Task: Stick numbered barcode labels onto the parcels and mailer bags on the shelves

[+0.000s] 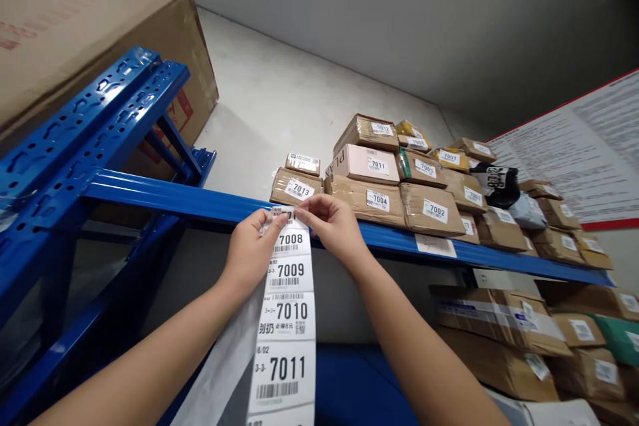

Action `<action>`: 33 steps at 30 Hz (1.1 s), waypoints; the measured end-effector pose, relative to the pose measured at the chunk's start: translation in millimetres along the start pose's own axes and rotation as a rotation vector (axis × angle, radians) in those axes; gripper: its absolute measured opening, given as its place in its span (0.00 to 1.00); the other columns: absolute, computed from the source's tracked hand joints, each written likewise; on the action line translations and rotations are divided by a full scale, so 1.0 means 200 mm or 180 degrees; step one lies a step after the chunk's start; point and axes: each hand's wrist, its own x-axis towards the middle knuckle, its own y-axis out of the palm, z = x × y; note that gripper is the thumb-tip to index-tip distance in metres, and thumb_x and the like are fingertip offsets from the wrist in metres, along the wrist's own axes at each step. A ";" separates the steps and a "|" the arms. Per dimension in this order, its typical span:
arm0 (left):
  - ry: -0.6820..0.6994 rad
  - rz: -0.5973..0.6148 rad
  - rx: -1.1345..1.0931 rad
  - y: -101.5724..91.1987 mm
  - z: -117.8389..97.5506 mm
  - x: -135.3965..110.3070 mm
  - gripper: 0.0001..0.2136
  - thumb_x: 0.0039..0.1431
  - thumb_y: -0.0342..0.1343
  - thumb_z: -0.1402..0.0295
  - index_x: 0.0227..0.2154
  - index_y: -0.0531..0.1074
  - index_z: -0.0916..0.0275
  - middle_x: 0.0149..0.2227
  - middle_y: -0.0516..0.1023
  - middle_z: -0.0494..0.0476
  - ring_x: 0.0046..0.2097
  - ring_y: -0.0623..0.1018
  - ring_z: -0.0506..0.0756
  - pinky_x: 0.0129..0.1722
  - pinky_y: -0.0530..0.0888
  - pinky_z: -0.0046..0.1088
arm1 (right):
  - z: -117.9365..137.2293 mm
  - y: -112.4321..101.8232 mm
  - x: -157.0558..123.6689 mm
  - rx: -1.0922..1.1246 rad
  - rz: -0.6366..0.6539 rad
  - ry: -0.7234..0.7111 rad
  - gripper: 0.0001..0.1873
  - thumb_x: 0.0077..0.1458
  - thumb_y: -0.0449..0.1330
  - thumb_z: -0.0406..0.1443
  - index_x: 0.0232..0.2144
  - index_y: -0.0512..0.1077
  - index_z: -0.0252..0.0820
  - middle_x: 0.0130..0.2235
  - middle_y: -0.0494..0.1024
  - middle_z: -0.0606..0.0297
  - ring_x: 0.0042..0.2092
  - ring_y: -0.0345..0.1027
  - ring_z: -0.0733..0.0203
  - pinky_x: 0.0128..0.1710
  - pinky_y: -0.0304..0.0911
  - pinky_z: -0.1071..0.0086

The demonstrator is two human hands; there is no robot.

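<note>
A long strip of printed number labels [285,333] hangs down in front of me, its visible labels running from 7008 to 7011. My left hand [249,246] is closed on the left side of the strip's top end. From the right, my right hand [335,225] pinches the topmost label, whose number is partly covered by my thumbs. Whitish backing paper [222,359] trails down to the left behind the strip. Just beyond my fingers, a small carton marked 7013 [292,188] sits on the shelf, with a smaller labelled box [302,163] on top.
The blue shelf beam [164,194] crosses behind my hands. Labelled parcels, including a pink box [349,161], are stacked along it to the right. More cartons [504,346] fill the lower right shelf. A blue upright [90,106] and a huge carton [164,46] stand left.
</note>
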 end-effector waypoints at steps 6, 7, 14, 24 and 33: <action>-0.0031 0.0476 0.0118 -0.03 0.00 0.02 0.15 0.51 0.59 0.53 0.29 0.74 0.61 0.29 0.79 0.53 0.30 0.76 0.53 0.29 0.69 0.27 | 0.02 -0.02 0.19 -0.0411 -0.0792 -0.0573 0.05 0.47 0.63 0.37 0.25 0.73 0.41 0.27 0.77 0.65 0.29 0.69 0.63 0.30 0.64 0.68; -0.0030 0.0583 0.0190 -0.04 -0.01 0.02 0.15 0.51 0.59 0.53 0.30 0.74 0.61 0.31 0.80 0.55 0.32 0.77 0.55 0.31 0.69 0.28 | 0.02 -0.04 0.26 -0.0427 -0.0905 -0.0554 0.05 0.47 0.63 0.37 0.25 0.73 0.41 0.26 0.76 0.65 0.28 0.68 0.64 0.29 0.64 0.68; -0.0025 0.0567 0.0593 -0.12 0.01 -0.02 0.16 0.50 0.60 0.51 0.26 0.74 0.60 0.30 0.81 0.54 0.32 0.78 0.55 0.31 0.70 0.28 | 0.06 -0.09 0.58 -0.2168 -0.0852 -0.0371 0.02 0.50 0.61 0.32 0.26 0.74 0.41 0.26 0.75 0.65 0.31 0.66 0.62 0.35 0.61 0.66; -0.0184 0.0639 0.0506 -0.15 0.09 -0.09 0.15 0.50 0.60 0.52 0.24 0.73 0.61 0.27 0.79 0.53 0.30 0.75 0.53 0.30 0.68 0.27 | 0.03 -0.07 0.57 -0.3008 -0.0624 -0.0621 0.06 0.54 0.57 0.31 0.33 0.74 0.42 0.33 0.74 0.60 0.38 0.67 0.55 0.40 0.62 0.62; -0.0186 0.0663 0.0535 -0.12 0.11 -0.10 0.16 0.49 0.59 0.51 0.24 0.73 0.61 0.26 0.78 0.54 0.29 0.74 0.54 0.28 0.68 0.28 | 0.06 -0.06 0.57 -0.3279 -0.1264 -0.0625 0.38 0.44 0.67 0.41 0.57 0.61 0.44 0.51 0.65 0.44 0.51 0.61 0.35 0.46 0.59 0.45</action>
